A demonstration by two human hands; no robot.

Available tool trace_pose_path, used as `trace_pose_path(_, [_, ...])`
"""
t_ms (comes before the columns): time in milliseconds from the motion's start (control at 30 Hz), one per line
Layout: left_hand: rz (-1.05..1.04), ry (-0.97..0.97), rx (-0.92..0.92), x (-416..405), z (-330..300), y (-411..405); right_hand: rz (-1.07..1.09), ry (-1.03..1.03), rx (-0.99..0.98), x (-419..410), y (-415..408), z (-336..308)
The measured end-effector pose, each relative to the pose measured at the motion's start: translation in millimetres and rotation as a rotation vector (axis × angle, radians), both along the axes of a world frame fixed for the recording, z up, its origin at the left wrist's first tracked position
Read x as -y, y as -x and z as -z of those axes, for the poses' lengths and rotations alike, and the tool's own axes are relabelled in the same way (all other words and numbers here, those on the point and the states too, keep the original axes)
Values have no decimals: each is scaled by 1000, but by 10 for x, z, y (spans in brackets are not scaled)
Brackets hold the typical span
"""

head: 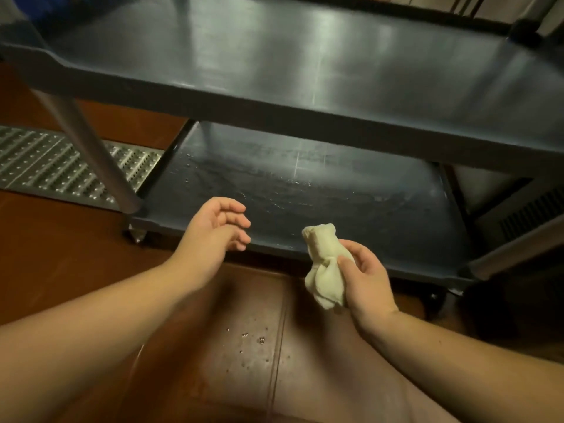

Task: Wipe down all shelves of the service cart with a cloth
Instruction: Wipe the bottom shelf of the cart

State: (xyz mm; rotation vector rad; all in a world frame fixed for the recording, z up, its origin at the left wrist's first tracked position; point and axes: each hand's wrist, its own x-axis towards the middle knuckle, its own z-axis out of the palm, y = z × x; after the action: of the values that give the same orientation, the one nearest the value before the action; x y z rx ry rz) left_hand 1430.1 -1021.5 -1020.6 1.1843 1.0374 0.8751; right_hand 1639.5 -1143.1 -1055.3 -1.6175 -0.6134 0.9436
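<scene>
- My right hand (364,277) has thumb and fingers curled round the cloth (325,271); the cloth is pale, bunched into a roll, its top poking up above my thumb, its lower end hanging below my palm; it sits over the front edge of the bottom shelf (305,184), not touching it as far as I can tell
- My left hand (215,228) is slack, fingers loosely bent and grasping nothing, hovering just above the bottom shelf's front left corner
- I count two shelves of the cart in view: the bottom one, streaked and wet-looking, and the shelf above (274,65), glossy with light streaks; the upper shelf hides the back of the lower one, and the frame cuts off its far corners
- One metal leg (91,141) shows fully at the left; a right leg is only partly visible
- One metal grate (55,164) lies in the floor (76,248) at left, cut off by the edge; small specks dot the floor
- I can read no writing or brand anywhere
</scene>
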Motion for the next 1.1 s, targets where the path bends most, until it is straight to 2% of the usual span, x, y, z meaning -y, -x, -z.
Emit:
trace_pose_path(167, [-6, -5, -24, 5, 142, -316, 145, -39, 47, 9, -335, 127])
trace_pose_path(367, [45, 26, -40, 200, 299, -779, 441, 21, 199, -1, -1237, 253])
trace_pose_path(433, [73, 24, -55, 192, 289, -968, 497, 39, 272, 28, -1516, 293])
trace_pose_path(567, [71, 48, -87, 144, 207, -1360, 555, 29, 267, 20, -1937, 339])
trace_pose_path(700, [36, 48, -124, 149, 121, -1529, 510, 17, 265, -42, -2096, 370])
trace_pose_path(800, [51, 38, -124, 148, 157, -1557, 439, 77, 377, -127, -2202, 511])
trace_pose_path(900, [56, 78, -96, 145, 330, -1531, 334, 153, 535, -149, -2300, 772])
trace_pose_path(967, [26, 122, -92, 118, 452, -1531, 148, 238, 685, -172, -2362, 891])
trace_pose_path(1033, [16, 174, -109, 111, 513, -1548, -48, 383, 828, -180, -2372, 911])
trace_pose_path(1100, [56, 209, -117, 116, 546, -1584, -113, 524, 965, -181, -2349, 872])
